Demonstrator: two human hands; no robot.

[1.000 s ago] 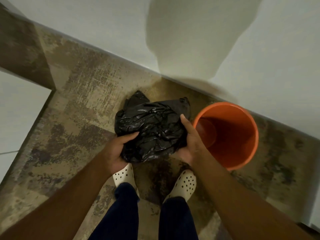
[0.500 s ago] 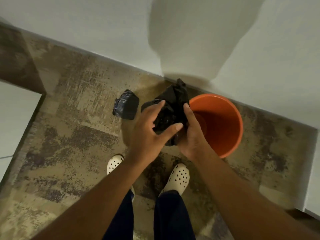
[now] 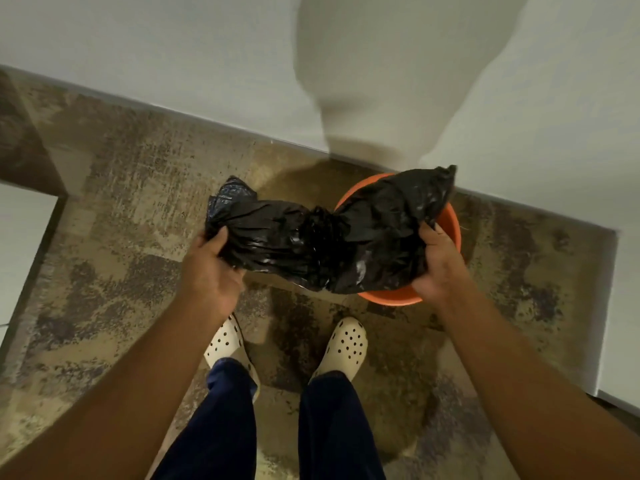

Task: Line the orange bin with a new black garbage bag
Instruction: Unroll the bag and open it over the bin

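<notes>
A crumpled black garbage bag [image 3: 325,240] is stretched sideways between both my hands, at about knee height. My left hand [image 3: 211,268] grips its left end and my right hand [image 3: 436,261] grips its right end. The bag's right half hangs over the orange bin [image 3: 394,296], which stands on the floor against the wall; only parts of its rim show. A dark blue folded piece of plastic [image 3: 228,195] lies on the floor just behind the bag's left end, partly hidden.
A pale wall [image 3: 173,53] runs along the back and steps forward at the right [image 3: 623,306]. Another pale surface [image 3: 20,244] borders the mottled brown floor at the left. My feet in cream clogs [image 3: 346,344] stand just in front of the bin.
My hands have moved apart, pulling the bunched bag out wide from a tight clump. The bag now covers most of the bin's opening.
</notes>
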